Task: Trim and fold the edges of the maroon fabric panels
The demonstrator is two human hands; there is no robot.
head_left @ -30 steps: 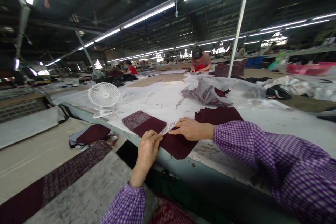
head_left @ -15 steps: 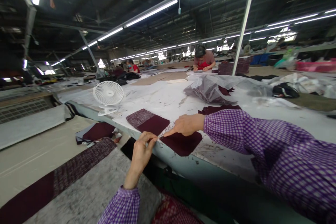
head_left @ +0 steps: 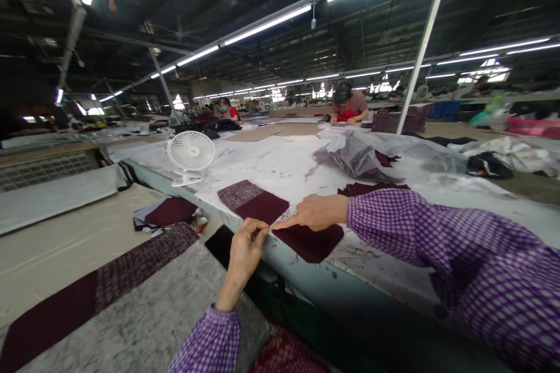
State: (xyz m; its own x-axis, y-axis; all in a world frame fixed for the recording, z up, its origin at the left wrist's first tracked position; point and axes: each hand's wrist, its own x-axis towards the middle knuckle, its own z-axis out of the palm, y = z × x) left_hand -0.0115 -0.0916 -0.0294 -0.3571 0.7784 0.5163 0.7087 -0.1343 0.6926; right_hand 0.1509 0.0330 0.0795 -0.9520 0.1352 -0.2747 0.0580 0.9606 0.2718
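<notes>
No readable text anywhere here, tbh. The fan [head_left: 191, 151] has a tiny mark on its hub, but it's way too small to make out, and nothing legible shows on the cloth [head_left: 263, 207] or the surface [head_left: 280, 157] either.

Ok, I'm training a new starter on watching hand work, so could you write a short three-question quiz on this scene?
1. What colour is the fan standing on the table?
A) black
B) white
C) green

2. True or false: the tips of the thumb and index finger of the left hand are close together, near the table's edge.

3. Fill in the missing word: the right hand stretches out its ____ finger to a corner of the plain dark red cloth.

Key: 1 B; 2 true; 3 index.
</notes>
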